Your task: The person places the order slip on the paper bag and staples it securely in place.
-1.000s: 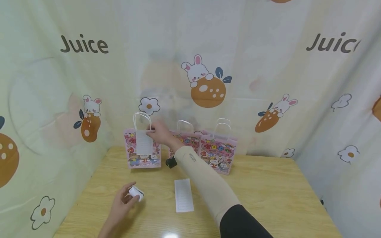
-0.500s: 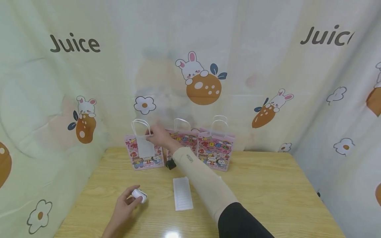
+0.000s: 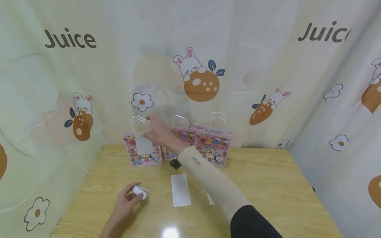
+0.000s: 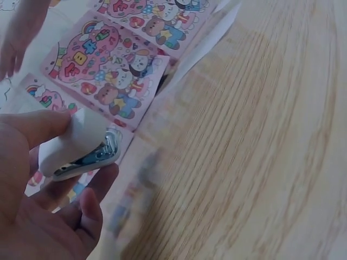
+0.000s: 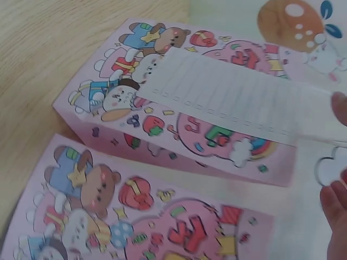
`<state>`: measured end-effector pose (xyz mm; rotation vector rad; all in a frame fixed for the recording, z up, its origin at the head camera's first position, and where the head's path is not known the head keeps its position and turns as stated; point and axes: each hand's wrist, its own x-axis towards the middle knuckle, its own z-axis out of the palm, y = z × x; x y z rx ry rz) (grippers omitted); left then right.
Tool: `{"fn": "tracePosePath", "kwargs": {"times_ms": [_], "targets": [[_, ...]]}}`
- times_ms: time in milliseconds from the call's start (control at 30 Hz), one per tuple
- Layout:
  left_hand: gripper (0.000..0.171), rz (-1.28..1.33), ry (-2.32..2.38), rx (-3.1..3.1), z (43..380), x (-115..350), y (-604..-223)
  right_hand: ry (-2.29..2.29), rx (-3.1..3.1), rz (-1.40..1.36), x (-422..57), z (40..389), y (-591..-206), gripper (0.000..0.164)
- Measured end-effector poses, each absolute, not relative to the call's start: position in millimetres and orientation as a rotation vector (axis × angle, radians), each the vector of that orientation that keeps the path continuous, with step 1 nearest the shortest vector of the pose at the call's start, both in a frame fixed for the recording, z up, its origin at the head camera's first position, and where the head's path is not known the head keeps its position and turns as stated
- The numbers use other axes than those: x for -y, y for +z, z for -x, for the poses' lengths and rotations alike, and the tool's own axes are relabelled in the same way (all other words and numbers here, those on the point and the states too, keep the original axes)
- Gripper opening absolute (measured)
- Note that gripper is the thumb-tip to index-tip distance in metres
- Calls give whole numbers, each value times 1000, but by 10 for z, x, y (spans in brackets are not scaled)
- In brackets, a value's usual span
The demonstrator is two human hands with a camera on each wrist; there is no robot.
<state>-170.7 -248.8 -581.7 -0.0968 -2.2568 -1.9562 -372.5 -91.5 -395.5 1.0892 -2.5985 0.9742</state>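
My left hand holds a small white stapler above the front left of the table, thumb on one side and fingers on the other. At the back left stands a pink cartoon-printed paper bag with white twisted handles. A white lined sheet hangs over its front, its top end at the handles. My right hand is at the sheet's upper right edge, thumb and fingers spread apart. In the right wrist view the thumb lies by the top end of the sheet.
Two more pink bags, a middle one and a right one, stand alongside against the printed curtain. A black object lies before them. A lined sheet lies mid-table; another slip shows beside the sleeve.
My right hand has let go of the sheet's upper corner and its fingers have spread. The sheet stays on the left bag. My left hand keeps the stapler nearly in place.
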Motion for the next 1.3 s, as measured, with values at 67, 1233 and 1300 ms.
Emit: {"fn": "tracePosePath", "kwargs": {"times_ms": [67, 1233, 1300], "targets": [[45, 85, -1965, 2258, 1724, 2493, -5808, 868, 2567, -1089, 828, 3667, -3883, 67], [34, -10, -1411, 2633, 1835, 2952, -5698, 1204, 2919, -1000, -455, 3147, -5355, 20], [36, 15, -1391, 2636, 1873, 2975, -5678, 1217, 2927, -946, -543, 3170, -5426, 25]]}}
